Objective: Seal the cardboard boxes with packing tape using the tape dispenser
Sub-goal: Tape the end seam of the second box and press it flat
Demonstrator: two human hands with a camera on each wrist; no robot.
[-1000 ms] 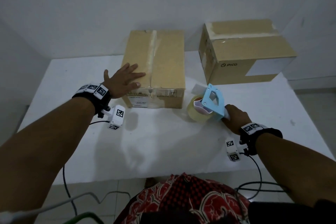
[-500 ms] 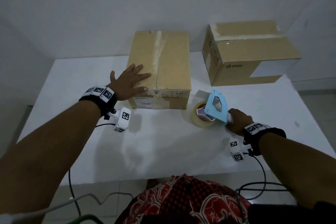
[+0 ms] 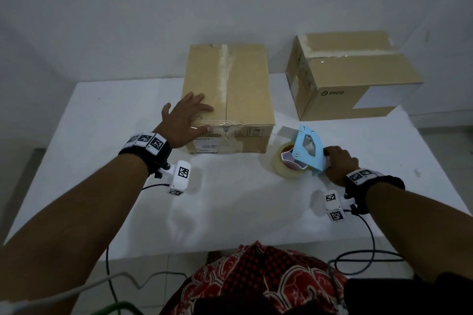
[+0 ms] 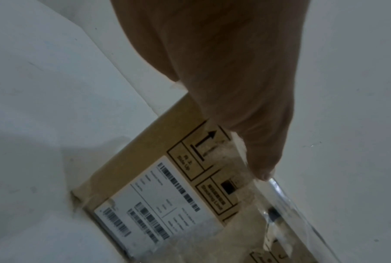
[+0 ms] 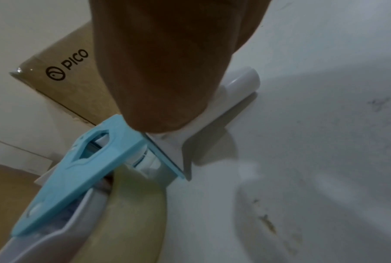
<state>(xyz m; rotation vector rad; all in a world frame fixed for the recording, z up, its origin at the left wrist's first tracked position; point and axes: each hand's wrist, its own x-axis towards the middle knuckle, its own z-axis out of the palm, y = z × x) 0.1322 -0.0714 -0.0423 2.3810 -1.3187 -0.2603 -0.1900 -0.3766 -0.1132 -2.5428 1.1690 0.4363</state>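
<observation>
A cardboard box (image 3: 245, 89) stands mid-table with a taped seam down its top and tape over its near edge. My left hand (image 3: 185, 120) lies flat on its near left corner, fingers straight; in the left wrist view the hand (image 4: 235, 89) reaches over the box's labelled front face (image 4: 158, 199). A blue tape dispenser (image 3: 305, 151) with a clear tape roll (image 3: 286, 169) rests on the table right of the box. My right hand (image 3: 339, 167) grips its white handle (image 5: 237, 89). A second cardboard box (image 3: 358, 77) marked PICO stands at the back right.
The white table (image 3: 230, 207) has bare surface in front of the boxes and at the left. Walls stand close behind and to both sides. Cables (image 3: 368, 250) hang off the near edge by my patterned clothing (image 3: 256, 276).
The dispenser has come down and to the right, and its roll now rests on the table. My left hand stays flat on the box.
</observation>
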